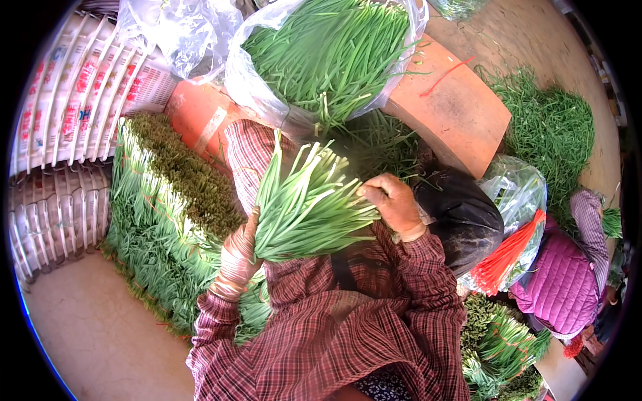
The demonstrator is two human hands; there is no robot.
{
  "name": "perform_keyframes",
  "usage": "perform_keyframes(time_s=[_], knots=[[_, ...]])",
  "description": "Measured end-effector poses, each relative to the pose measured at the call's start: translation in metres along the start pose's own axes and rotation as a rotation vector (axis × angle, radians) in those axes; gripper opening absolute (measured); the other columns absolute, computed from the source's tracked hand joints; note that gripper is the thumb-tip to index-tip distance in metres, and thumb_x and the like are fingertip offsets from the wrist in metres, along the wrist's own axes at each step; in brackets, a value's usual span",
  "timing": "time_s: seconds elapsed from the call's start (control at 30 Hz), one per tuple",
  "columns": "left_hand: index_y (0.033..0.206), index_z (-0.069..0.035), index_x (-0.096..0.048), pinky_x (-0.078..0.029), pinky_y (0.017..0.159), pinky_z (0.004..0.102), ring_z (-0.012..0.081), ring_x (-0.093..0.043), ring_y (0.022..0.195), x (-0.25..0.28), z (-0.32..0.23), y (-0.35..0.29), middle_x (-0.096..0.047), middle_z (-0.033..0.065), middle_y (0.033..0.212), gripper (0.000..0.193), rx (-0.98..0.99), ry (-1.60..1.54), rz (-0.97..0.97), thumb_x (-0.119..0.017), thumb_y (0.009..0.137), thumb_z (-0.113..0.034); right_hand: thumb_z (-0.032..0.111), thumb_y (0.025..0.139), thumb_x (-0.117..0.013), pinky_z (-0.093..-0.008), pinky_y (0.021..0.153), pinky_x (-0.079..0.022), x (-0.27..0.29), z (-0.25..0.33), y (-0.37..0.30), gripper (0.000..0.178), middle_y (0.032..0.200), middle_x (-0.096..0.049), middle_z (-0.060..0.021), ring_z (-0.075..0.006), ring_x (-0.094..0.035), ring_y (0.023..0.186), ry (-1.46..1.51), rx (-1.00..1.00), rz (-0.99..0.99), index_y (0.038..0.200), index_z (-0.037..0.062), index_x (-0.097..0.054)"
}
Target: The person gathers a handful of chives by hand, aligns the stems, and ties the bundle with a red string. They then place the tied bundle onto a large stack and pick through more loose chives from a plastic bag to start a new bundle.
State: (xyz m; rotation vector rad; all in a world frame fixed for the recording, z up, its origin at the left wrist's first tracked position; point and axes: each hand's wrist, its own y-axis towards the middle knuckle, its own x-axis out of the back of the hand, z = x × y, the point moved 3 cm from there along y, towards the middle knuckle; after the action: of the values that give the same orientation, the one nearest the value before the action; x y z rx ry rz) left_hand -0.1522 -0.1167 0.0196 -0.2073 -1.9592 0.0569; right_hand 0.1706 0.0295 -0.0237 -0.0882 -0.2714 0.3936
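Note:
A loose bunch of garlic chives (pixel 304 214), green with pale cut ends fanned upward, is held above my lap. My left hand (pixel 241 257), in a thin tan glove, wraps round its left lower side, the thumb pointing up. On the opposite side my right hand (pixel 394 204) is closed, thumb and fingers pinching stalks at the bunch's right edge. Just beyond my knees, an open clear plastic bag (pixel 241 67) is full of more chives (pixel 328 53). To my left stand stacked, tied bundles of chives (pixel 174 207) with brownish ends.
White plastic baskets (pixel 87 87) stand at far left. Orange-red blocks (pixel 451 100) flank the bag. Red ties (pixel 509 254) lie on a clear bag at my right. Loose greens (pixel 552 127) are heaped on the floor, and a person in a purple vest (pixel 560 284) sits nearby.

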Motion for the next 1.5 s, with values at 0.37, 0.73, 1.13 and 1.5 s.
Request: perform_keyframes(time_s=[0.37,0.73,1.13,1.5], knots=[[0.156,-0.006,-0.032,-0.053,0.077,0.0454,0.0363,-0.065,0.087,0.005,-0.004,0.004,-0.064,0.0159,0.096,0.107,0.011,-0.019,0.01,-0.085,0.064,-0.016,0.025,0.084,-0.077,-0.0372,0.075,-0.052,0.005,0.042,0.005,0.018,0.087,-0.069,-0.0075,-0.0275,-0.067,0.083,-0.356,0.318,0.006,0.092,0.0093,-0.074],[0.157,-0.007,-0.032,-0.052,0.078,0.0455,0.0364,-0.064,0.087,0.005,-0.001,0.003,-0.063,0.0152,0.097,0.106,0.022,-0.006,0.04,-0.083,0.065,-0.016,0.023,0.085,-0.079,-0.037,0.078,-0.053,0.01,0.079,0.043,0.018,0.09,-0.07,-0.0083,-0.0268,-0.068,0.087,-0.263,0.402,-0.08,0.091,0.0076,-0.073],[0.156,-0.009,-0.035,-0.051,0.075,0.0455,0.035,-0.063,0.083,0.002,-0.001,0.003,-0.061,0.0131,0.091,0.102,0.001,-0.019,0.005,-0.083,0.066,-0.017,0.028,0.087,-0.075,-0.0401,0.077,-0.052,0.001,0.051,0.062,0.02,0.088,-0.067,-0.01,-0.0313,-0.065,0.085,-0.335,0.227,-0.159,0.091,0.0089,-0.071],[0.157,-0.01,-0.034,-0.051,0.077,0.0464,0.036,-0.063,0.087,0.0,0.005,0.002,-0.062,0.0144,0.098,0.105,0.027,-0.016,0.055,-0.083,0.065,-0.018,0.038,0.089,-0.072,-0.0406,0.091,-0.051,0.009,0.064,0.073,0.036,0.108,-0.073,-0.0112,-0.0314,-0.066,0.105,-0.387,0.273,-0.066,0.112,0.0103,-0.073]])
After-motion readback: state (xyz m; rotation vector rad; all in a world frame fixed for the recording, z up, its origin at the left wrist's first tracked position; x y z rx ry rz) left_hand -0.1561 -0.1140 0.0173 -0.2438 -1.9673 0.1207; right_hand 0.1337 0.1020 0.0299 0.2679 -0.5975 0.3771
